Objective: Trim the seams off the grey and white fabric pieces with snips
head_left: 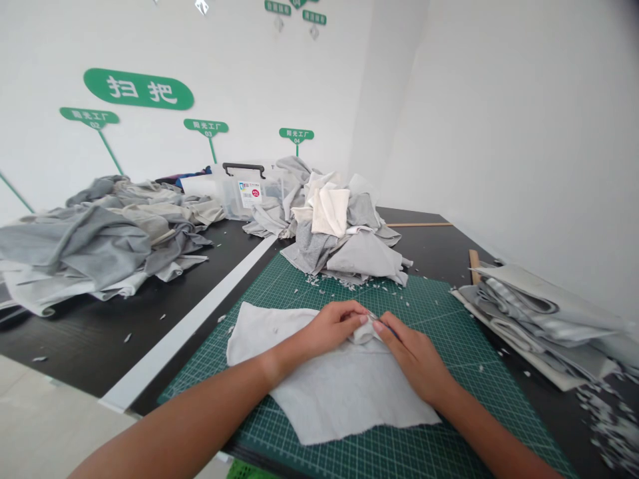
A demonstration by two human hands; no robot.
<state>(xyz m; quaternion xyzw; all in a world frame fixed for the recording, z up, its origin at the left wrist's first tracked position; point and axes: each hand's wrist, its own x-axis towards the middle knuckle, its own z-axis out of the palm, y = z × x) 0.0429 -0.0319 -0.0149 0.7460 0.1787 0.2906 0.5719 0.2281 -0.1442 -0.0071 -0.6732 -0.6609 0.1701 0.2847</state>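
A pale grey piece of cloth (344, 389) lies flat on a green cutting mat (449, 332). My left hand (335, 324) rests on its far edge, fingers pinched on a raised fold of the cloth. My right hand (412, 356) meets it from the right, fingers closed round a thin dark tool (384, 324) whose tip touches the same fold. What kind of tool it is cannot be made out.
A heap of grey and white cloth pieces (344, 233) sits beyond the mat. A larger grey pile (94, 239) covers the black table at the left. Stacked cut pieces (539, 313) lie at the right by the wall. A clear plastic box (239, 189) stands at the back. Scraps litter the surface.
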